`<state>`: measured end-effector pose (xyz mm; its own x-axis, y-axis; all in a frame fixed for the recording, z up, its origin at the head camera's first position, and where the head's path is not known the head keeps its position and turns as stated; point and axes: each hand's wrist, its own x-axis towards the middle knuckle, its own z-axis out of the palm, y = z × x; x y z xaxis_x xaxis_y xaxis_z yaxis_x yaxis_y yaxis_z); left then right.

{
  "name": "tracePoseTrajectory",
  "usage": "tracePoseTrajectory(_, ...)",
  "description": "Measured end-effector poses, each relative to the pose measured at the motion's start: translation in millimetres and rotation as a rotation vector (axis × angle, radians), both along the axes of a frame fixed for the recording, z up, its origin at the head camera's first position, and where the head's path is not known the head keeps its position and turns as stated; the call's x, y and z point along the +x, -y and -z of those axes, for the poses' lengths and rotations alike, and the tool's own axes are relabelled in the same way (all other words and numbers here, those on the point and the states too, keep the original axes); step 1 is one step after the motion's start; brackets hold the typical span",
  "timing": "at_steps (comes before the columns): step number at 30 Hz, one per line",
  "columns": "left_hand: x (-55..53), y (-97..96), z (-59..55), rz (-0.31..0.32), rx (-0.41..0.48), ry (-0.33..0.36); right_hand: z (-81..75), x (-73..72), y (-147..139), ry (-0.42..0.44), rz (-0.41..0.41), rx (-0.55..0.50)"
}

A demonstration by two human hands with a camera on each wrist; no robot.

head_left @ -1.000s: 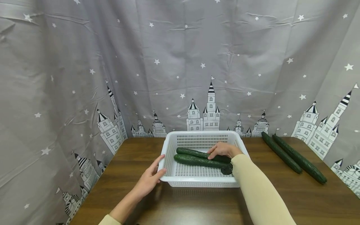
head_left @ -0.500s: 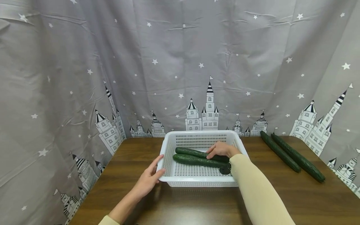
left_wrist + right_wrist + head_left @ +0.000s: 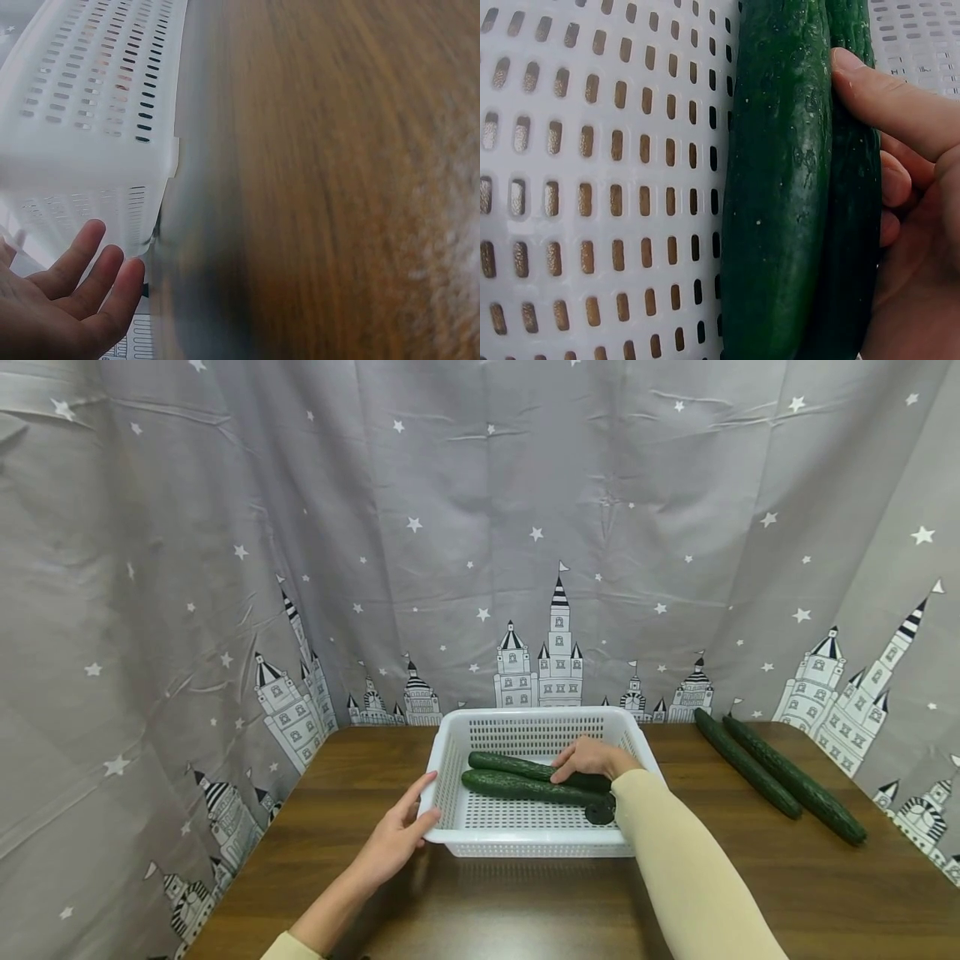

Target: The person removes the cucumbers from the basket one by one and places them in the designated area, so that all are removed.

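A white perforated plastic basket [image 3: 540, 837] stands on the table, with two long green cucumbers lying side by side in it. My right hand [image 3: 588, 758] reaches in and grips the rear cucumber [image 3: 510, 763] towards its right end. In the right wrist view, the thumb lies along the line between that one and the front cucumber [image 3: 780, 187]. My left hand [image 3: 390, 843] holds the basket's left rim near the front corner, thumb on the rim. The left wrist view has its other fingers [image 3: 90, 277] against the outer side. My right sleeve hides the basket's right front corner.
Two more cucumbers, one on the left [image 3: 750, 768] and one on the right [image 3: 802, 789], lie slanted on the brown wooden table [image 3: 360, 785] beyond the basket's right side. A grey curtain [image 3: 450, 468] with stars and castles hangs behind. Something dark and rounded [image 3: 600, 812] sits under my right wrist.
The head view has shifted very slightly. Both hands, the basket and the cucumbers keep their places.
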<state>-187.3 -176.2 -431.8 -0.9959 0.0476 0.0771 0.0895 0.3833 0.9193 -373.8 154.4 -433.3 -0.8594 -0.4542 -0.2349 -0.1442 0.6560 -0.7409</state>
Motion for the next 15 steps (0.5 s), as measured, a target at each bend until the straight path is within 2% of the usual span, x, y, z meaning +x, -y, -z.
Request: tracePoseTrajectory(15,2.0,-0.8,-2.1,-0.004,0.011,0.0,0.4,-4.0,2.0,-0.037,0.014,0.002)
